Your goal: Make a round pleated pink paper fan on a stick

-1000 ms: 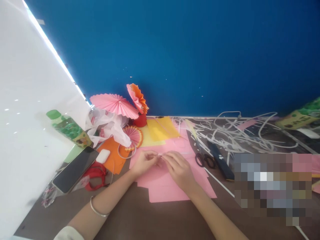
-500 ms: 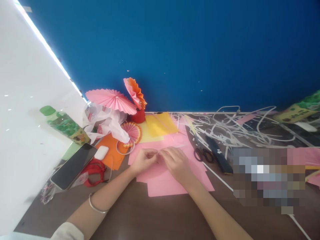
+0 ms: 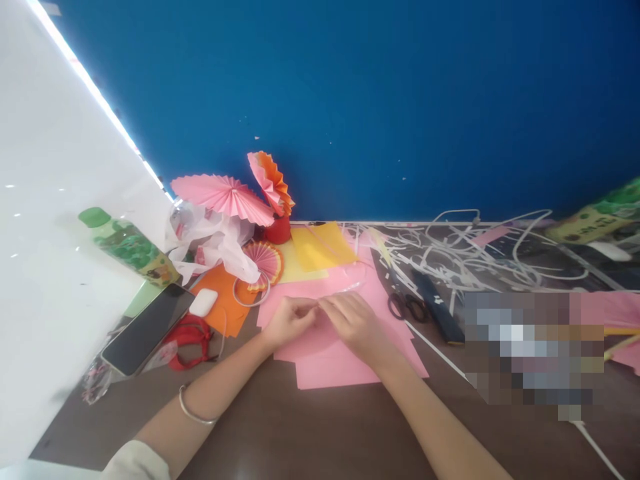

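My left hand (image 3: pixel 291 323) and my right hand (image 3: pixel 353 325) meet fingertip to fingertip over a stack of pink paper sheets (image 3: pixel 335 370). Both are closed in a pinch; whatever lies between the fingers is too small or hidden to name. Just beyond the hands, a bit of clear film (image 3: pixel 354 287) rests on the pink paper. Yellow paper (image 3: pixel 325 248) lies behind it. Left of the sheets is a small pleated paper rosette (image 3: pixel 263 262) in pink and orange, with a ring (image 3: pixel 240 305) beside it on orange paper (image 3: pixel 220 317).
Scissors (image 3: pixel 407 307) and a dark flat strip (image 3: pixel 437 310) lie at right, before tangled white paper strips (image 3: pixel 450 247). At left are a phone (image 3: pixel 147 330), a white case (image 3: pixel 203 303), a red strap (image 3: pixel 193 340) and a green bottle (image 3: pixel 130 247). Large folded paper fans (image 3: pixel 223 197) stand behind.
The hands stay pinched together in nearly the same place. The view has shifted very slightly, and the clear film beyond the right hand shows more plainly.
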`<state>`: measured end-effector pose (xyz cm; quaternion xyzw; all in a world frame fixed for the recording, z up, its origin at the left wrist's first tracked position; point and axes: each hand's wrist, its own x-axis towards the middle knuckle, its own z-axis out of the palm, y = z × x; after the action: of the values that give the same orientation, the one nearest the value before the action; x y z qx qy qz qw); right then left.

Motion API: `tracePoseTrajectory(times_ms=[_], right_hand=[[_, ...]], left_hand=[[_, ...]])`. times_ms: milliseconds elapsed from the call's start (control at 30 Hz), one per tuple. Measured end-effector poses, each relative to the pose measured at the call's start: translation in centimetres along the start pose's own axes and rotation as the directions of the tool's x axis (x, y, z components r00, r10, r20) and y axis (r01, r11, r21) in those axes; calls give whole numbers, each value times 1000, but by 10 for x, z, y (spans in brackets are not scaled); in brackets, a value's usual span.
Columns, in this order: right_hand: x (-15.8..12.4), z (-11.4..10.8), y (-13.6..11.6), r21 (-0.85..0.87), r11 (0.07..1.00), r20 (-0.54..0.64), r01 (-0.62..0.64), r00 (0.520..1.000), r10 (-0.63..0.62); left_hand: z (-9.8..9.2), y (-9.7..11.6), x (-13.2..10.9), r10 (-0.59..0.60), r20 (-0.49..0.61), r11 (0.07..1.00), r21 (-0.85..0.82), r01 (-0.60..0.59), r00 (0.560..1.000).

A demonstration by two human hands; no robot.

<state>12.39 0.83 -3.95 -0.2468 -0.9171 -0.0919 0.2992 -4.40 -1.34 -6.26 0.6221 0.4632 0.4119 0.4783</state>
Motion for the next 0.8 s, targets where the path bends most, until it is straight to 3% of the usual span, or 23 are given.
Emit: tracePoseTrajectory(times_ms=[433,633,800], right_hand=[[-2,6,-1,-5,1000,16,-14,1000,14],[-5,12,-1,141,982,-46,-125,990,132],[-3,16,-1,283,932,-123,-225,955,268]], left_hand=[[1,1,-1,13,-22,999,-51,-14,1000],[0,3,0,23,-10,998,-60,-24,1000],[2,-1,0,-46,-53,992,-123,39,998]])
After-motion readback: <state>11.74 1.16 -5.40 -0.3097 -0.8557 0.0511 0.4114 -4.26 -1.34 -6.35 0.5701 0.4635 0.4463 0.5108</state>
